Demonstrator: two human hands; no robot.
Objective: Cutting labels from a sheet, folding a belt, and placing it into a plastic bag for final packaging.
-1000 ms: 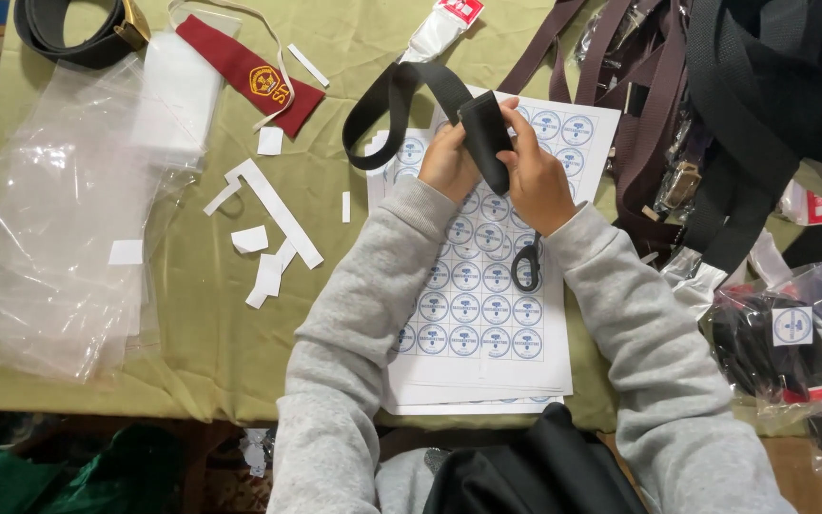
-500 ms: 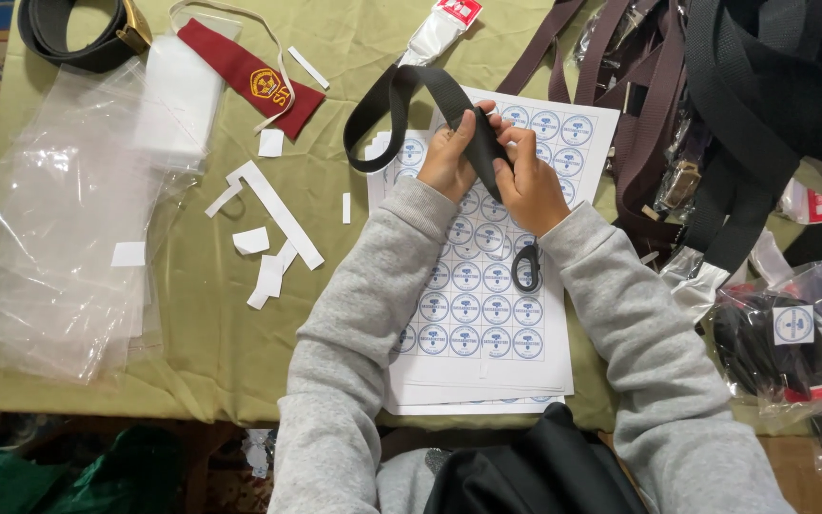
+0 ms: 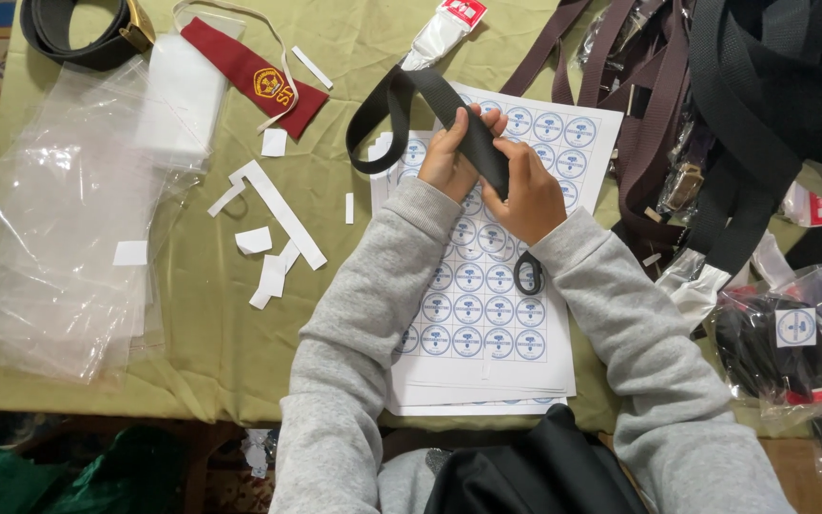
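left hand (image 3: 449,157), right hand (image 3: 527,195), fingers curled

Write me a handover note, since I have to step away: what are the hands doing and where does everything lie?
Left hand and right hand both grip the black belt above the sheet of round stickers. The strap loops away to the left over the green tablecloth. Paper scraps and clear plastic bags lie left; a heap of brown and black belts lies right, bagged belts below it. No sticker shows on the held belt.

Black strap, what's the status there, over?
Left hand and right hand both gripping black strap, above sticker sheets. Nothing in the way.
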